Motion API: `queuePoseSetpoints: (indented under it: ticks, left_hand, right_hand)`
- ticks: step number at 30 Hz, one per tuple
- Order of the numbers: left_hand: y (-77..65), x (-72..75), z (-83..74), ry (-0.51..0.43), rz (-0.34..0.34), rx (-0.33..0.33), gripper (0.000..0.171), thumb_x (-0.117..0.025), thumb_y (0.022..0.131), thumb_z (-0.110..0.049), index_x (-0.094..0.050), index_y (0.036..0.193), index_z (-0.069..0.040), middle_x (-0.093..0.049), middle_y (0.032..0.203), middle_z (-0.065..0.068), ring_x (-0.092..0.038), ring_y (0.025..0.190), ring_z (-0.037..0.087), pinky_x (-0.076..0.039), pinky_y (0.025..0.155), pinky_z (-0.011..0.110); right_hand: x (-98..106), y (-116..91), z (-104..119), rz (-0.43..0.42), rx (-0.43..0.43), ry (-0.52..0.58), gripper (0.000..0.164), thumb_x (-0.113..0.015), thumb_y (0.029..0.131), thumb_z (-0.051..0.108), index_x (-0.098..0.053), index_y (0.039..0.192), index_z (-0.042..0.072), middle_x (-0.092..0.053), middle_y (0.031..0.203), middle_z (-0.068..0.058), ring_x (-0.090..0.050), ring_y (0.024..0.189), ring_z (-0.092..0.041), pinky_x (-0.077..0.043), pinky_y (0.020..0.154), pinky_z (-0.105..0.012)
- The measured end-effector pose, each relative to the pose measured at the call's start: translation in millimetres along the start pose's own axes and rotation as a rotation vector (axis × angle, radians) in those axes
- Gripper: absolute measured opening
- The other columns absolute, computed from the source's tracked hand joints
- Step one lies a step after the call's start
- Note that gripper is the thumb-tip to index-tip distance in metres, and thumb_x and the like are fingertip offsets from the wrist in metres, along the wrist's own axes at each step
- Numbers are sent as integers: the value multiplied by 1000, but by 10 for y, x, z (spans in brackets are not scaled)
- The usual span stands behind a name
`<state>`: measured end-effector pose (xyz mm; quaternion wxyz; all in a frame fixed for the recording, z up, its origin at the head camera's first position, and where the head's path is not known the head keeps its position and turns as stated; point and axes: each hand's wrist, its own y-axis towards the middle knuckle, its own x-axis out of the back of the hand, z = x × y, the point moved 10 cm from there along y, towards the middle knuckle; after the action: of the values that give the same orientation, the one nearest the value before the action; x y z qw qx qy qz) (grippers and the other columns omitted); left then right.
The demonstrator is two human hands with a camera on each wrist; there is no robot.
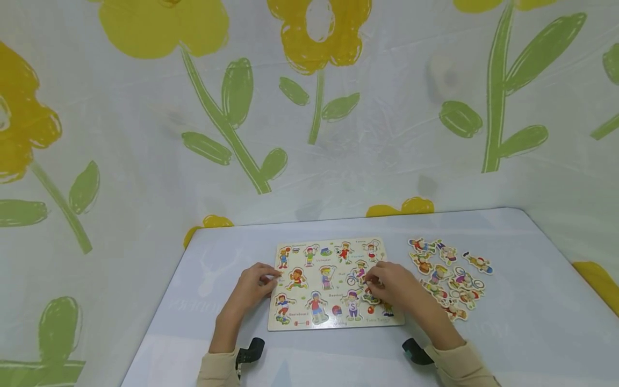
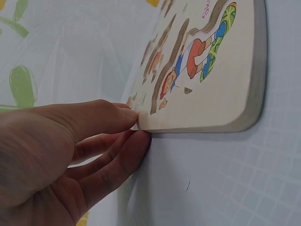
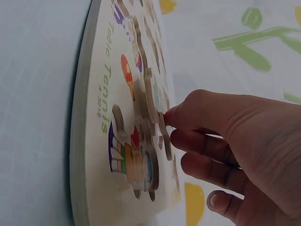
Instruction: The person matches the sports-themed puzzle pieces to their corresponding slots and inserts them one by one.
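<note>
One puzzle board [image 2: 225,103] is laid flat on the pale bench [image 1: 527,279], its face covered with sports figures and printed labels. Its left edge is held by the left hand [image 1: 254,280], with thumb and fingers brought together at the rim, near the skateboarding figure [image 2: 197,56]. By the right hand [image 1: 394,285], a flat cut-out piece [image 3: 151,101] is pinched between the thumb and fingers over the lower right part of the board; whether the board is touched by its underside cannot be told. Beneath and beside it, the label "Table Tennis" and a red paddle [image 3: 127,77] are seen printed on the board. To the right of the board, and apart from it, loose cut-out figures [image 1: 439,274] are scattered in a cluster on the bench, several of them overlapped. Both forearms are partly covered by beige sleeves [image 1: 459,365]. Behind the bench, a white backdrop [image 1: 387,156] is patterned with yellow flowers and green leaves.
</note>
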<state>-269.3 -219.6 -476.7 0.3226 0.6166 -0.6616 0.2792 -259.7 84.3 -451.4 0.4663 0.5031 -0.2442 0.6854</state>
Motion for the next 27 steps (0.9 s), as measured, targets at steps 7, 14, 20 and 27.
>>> queuePoseSetpoints:
  ticks: [7,14,20,27]
  left_hand:
    - [-1,0,-20,12,1,-5,18,-71,86,-4,-76,101,-11,-65,114,10,-61,82,13,-50,60,19]
    - [-1,5,-28,18,-1,-14,18,-71,85,-3,-76,101,-11,-65,112,10,-61,80,12,-50,60,19]
    - [-11,8,-62,11,2,-34,17,-71,85,-2,-76,100,-9,-65,111,11,-61,81,13,-51,60,19]
    - [-12,18,-72,19,-7,-21,17,-72,85,-3,-76,100,-9,-66,112,11,-61,81,13,-50,60,18]
  right_hand:
    - [-1,-8,133,-39,42,-19,5,-75,84,20,-73,89,19,-58,78,13,-45,69,-3,-45,66,-21]
    - [-25,11,201,-29,38,-28,7,-76,83,20,-73,89,18,-61,79,11,-47,69,-2,-47,67,-22]
    - [-50,1,274,-47,79,-20,6,-77,82,21,-72,87,20,-60,79,13,-46,68,-1,-45,64,-19]
    - [-121,16,370,-45,120,-13,7,-76,83,22,-75,90,20,-62,82,13,-48,70,2,-49,67,-19]
